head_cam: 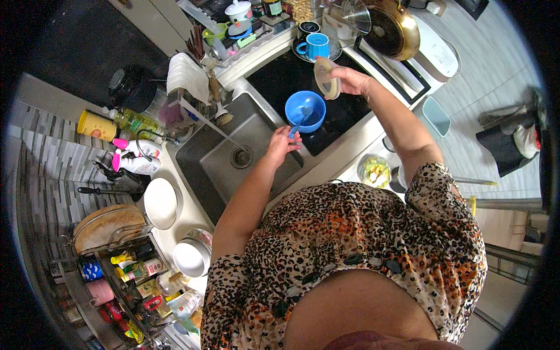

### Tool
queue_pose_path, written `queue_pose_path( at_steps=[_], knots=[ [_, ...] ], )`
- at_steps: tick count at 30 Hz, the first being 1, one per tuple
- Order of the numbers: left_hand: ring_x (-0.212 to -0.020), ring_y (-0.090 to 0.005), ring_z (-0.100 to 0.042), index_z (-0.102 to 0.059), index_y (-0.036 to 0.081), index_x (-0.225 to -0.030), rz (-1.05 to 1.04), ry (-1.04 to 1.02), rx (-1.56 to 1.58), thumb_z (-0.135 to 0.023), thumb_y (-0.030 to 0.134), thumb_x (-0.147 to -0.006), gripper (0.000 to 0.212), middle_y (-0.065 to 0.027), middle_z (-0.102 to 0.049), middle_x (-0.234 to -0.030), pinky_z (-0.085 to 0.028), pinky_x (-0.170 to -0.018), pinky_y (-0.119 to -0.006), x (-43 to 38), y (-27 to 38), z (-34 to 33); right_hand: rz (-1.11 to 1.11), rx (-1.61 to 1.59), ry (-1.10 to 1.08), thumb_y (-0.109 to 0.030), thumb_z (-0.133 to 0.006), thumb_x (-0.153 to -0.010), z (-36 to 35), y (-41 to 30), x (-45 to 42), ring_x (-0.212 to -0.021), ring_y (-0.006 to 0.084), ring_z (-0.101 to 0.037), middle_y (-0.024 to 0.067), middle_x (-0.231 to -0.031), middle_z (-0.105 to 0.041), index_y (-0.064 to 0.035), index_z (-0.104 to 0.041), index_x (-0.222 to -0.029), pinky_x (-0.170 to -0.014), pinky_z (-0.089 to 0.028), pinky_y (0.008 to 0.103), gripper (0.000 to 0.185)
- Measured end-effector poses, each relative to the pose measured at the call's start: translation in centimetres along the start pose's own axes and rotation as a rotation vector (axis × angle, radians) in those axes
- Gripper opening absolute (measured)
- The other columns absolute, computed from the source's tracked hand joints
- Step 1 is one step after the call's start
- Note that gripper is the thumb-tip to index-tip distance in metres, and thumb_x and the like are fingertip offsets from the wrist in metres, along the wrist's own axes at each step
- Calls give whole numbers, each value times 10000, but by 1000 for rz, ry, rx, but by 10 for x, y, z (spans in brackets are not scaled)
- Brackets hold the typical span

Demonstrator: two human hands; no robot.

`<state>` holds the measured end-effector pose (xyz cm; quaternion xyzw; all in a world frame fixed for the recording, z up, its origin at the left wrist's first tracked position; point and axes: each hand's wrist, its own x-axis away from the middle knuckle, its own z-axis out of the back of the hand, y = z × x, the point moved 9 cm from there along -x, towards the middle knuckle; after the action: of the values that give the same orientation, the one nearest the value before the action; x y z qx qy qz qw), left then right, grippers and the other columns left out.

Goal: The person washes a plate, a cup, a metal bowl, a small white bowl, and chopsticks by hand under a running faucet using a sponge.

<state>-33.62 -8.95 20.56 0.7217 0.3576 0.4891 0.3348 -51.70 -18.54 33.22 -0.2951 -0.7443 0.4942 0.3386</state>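
A blue bowl [299,105] sits on the black glass cooktop [271,74], next to the sink. My left hand [283,146] grips the handle of a blue spoon [302,120], whose head is inside the bowl. Above and to the right of the bowl, my right hand [352,82] holds a pale round plastic lid or shallow container [326,78] tilted on its edge. Which of the two it is, I cannot tell. A blue mug [316,46] on a glass plate [337,54] stands just beyond that hand, beside a black cup [309,27].
Left of the cooktop lies a stainless steel sink [210,166] with a drain. White bowls [160,203], spray bottles [140,165] and a seasoning rack [118,280] line the left counter. A brass-coloured pan [407,35] leans at the back right. Food scraps fill a clear container [375,171] near my body.
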Motion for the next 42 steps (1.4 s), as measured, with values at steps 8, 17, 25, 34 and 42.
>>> queue_pose_path(
  at_steps=[8,17,25,34,42],
  knots=[
    [-607,-199,-549,-504,-23,-950,106,123,-220,-563,411,-807,461,-89,-508,-779,-547,-512,-377,-18,5,10,96,-517,-65,-273,-510,-764,0,21,45,-1121,333,-469,170,-1252,-437,-70,-358,-1272,-863,-408,593,567],
    [-551,-162,-513,-492,-80,-902,-84,52,174,-606,238,-768,363,-79,-485,-724,-564,-511,-368,17,-4,34,56,-559,35,-268,-524,-793,-10,40,42,-1097,352,-494,196,-1242,-449,-23,-370,-1257,-927,-411,477,547],
    [-621,-199,-574,-492,-67,-1004,-155,232,248,-650,341,-764,499,-102,-541,-753,-563,-570,-416,108,-4,119,-221,-181,6,-254,-496,-845,-80,79,-3,-1015,254,-564,148,-1152,-533,-48,-469,-1198,-855,-479,399,409],
    [-528,-190,-553,-539,-107,-903,-184,684,79,-597,218,-799,346,-100,-545,-720,-525,-454,-330,186,-21,205,-210,1345,-645,-233,-541,-835,-121,302,-129,-1035,237,-510,160,-1118,-543,-21,-464,-1222,-892,-397,364,448],
    [-597,-243,-581,-471,-150,-991,-121,864,167,-597,237,-792,453,-174,-551,-834,-537,-481,-375,206,-34,215,-142,1698,-630,-256,-585,-794,-139,379,-153,-1052,277,-488,164,-1163,-474,-65,-446,-1182,-817,-443,407,455]
  ],
)
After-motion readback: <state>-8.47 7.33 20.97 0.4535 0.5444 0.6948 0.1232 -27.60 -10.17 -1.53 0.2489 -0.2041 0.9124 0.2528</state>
